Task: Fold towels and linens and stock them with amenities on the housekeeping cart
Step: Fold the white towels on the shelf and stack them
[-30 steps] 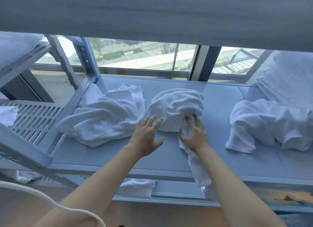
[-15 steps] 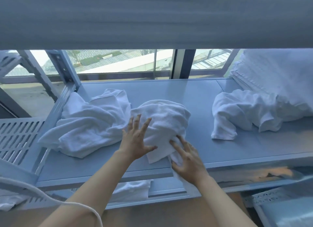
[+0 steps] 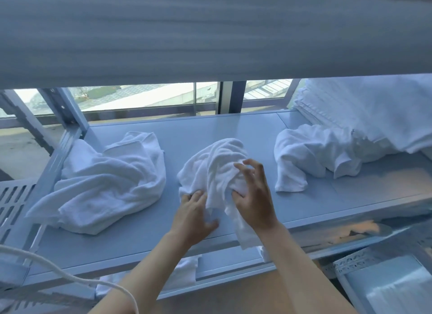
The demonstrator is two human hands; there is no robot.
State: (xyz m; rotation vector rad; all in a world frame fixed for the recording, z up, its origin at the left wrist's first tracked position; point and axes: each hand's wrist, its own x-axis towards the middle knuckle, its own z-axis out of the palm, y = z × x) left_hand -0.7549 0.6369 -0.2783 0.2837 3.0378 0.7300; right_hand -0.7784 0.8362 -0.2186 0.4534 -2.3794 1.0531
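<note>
Head view shows both hands, left hand (image 3: pixel 195 216) and right hand (image 3: pixel 253 196), gripping the crumpled middle towel (image 3: pixel 215 166) at center frame on the shelf (image 3: pixel 327 196), nothing folded yet.

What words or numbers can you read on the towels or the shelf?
None. No word, label, number or sign can be read anywhere.
The three crumpled towels, the left towel, the middle towel under both hands, and the right towel, are plain white with no tag showing.
The shelf and the folded stack on its right carry no print.
</note>
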